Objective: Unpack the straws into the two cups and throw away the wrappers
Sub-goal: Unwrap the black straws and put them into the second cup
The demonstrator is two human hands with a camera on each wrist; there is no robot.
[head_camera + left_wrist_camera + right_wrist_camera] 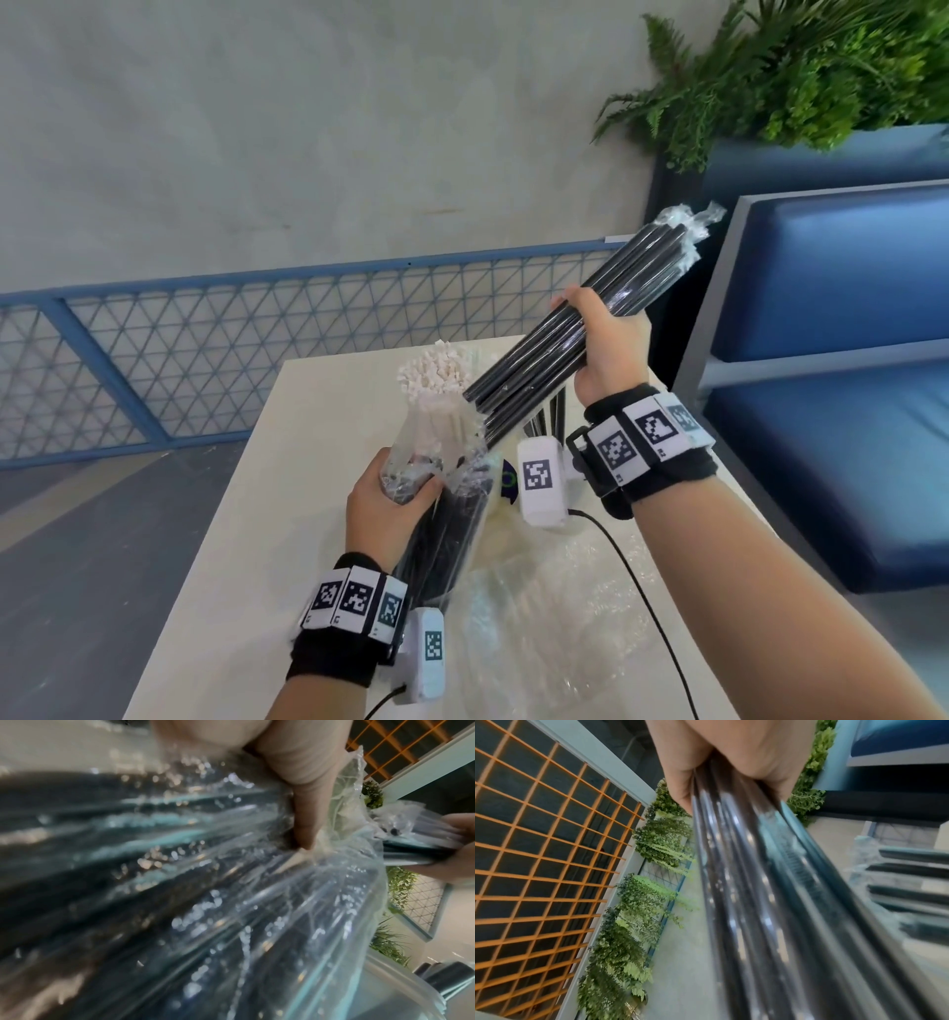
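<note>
1. My right hand (608, 349) grips a bundle of black straws (580, 329) above the table (246, 539).
2. My left hand (382, 506) clutches the clear wrapper (447, 457).
3. I can read no writing anywhere.

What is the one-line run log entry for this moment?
right hand: grips black straws | left hand: grips plastic bag | white straws: upright behind

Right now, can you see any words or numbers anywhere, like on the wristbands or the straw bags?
No words or numbers can be read.
Wristbands: only black-and-white square code patterns; tiny marks under them are too small to read.
White boxes at the wrists: the same kind of code squares, no letters.
Clear bag in the left hand: no print visible.
Black straws in the right hand: no print visible.
</note>
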